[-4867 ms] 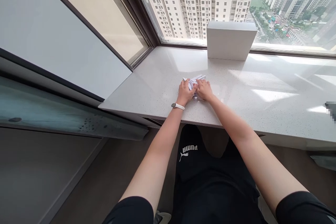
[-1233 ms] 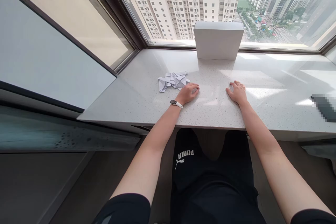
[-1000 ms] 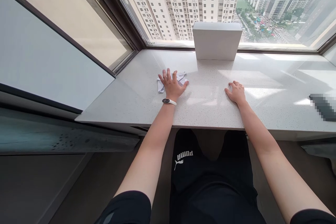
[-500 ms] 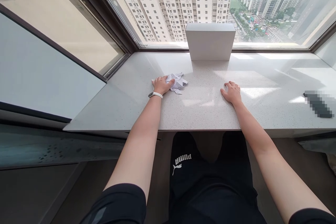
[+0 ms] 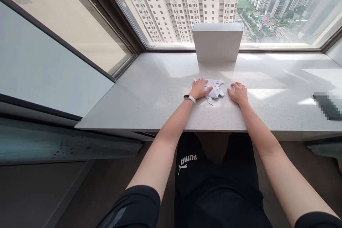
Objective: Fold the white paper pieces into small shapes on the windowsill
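Note:
A loose pile of folded white paper (image 5: 214, 91) lies on the sill, its pieces overlapping with pointed corners. My left hand (image 5: 199, 88), with a white-banded wristwatch on it, rests flat over the pile's left part, fingers stretched and thumb spread to the right. Some of the paper under the palm is hidden. To the right of the pile, apart from it, my right hand (image 5: 238, 93) rests on the sill with nothing in it. Its fingers are slightly curved and the thumb stands away from them.
The speckled white windowsill (image 5: 133, 107) runs along the window. Against the glass stands a white box (image 5: 217, 44). A dark object (image 5: 327, 106), blurred into blocks, lies at the far right. The sill's front edge is just ahead of my legs.
My left hand has slid to the right across the sill, and the paper pile has moved along with it, closer to my right hand. The right hand has hardly moved.

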`<state>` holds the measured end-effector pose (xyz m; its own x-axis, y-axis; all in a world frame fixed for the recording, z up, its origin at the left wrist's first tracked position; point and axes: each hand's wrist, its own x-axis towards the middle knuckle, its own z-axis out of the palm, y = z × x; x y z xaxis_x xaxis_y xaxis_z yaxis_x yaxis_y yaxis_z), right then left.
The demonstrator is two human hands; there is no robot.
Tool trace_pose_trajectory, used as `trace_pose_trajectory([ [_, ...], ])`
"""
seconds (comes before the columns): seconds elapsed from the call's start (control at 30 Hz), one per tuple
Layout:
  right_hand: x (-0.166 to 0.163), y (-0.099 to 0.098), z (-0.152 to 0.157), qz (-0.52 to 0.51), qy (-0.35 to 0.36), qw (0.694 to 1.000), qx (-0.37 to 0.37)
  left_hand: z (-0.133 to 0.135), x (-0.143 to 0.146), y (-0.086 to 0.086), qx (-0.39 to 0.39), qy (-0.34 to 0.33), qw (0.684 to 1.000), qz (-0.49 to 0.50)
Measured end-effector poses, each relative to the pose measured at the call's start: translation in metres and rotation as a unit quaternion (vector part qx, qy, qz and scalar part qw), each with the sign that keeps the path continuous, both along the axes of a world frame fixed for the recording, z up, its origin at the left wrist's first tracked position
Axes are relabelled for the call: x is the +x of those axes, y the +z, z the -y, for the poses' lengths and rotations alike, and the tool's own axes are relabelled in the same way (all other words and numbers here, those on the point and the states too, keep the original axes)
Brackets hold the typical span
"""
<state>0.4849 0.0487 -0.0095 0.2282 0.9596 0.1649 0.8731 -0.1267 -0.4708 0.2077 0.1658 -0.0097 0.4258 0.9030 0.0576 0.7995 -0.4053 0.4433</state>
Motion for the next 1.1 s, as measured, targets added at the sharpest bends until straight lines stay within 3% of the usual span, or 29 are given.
trace_pose_trajectory([
  [0.17,0.005,0.001,-0.001,-0.052,0.008,0.998,0.046,0.031,0.051,0.000,-0.004,-0.084,0.996,-0.009],
  [0.3,0.009,0.003,0.005,-0.061,0.069,0.994,0.059,0.044,0.064,-0.001,0.000,-0.097,0.995,-0.001],
  [0.43,0.006,0.004,0.008,-0.037,0.081,0.995,0.041,0.042,0.040,0.012,-0.032,-0.125,0.991,0.039],
  [0.6,-0.009,0.006,-0.001,-0.015,0.069,0.997,0.028,0.020,-0.003,0.027,-0.087,-0.113,0.963,0.227],
  [0.73,-0.017,0.005,-0.017,-0.054,0.083,0.994,0.050,-0.002,-0.020,0.019,-0.063,-0.019,0.946,0.318],
  [0.8,-0.014,0.004,-0.022,-0.088,0.079,0.991,0.069,-0.008,-0.022,0.012,-0.033,0.046,0.941,0.334],
  [0.87,-0.010,0.003,-0.023,-0.127,0.059,0.986,0.090,-0.010,-0.023,0.007,-0.024,0.071,0.940,0.334],
  [0.97,-0.007,0.004,-0.021,-0.162,0.049,0.980,0.108,-0.006,-0.024,0.005,-0.019,0.031,0.953,0.301],
  [1.1,-0.011,0.014,-0.014,-0.145,0.103,0.978,0.107,0.008,-0.021,0.010,-0.004,-0.059,0.972,0.228],
])
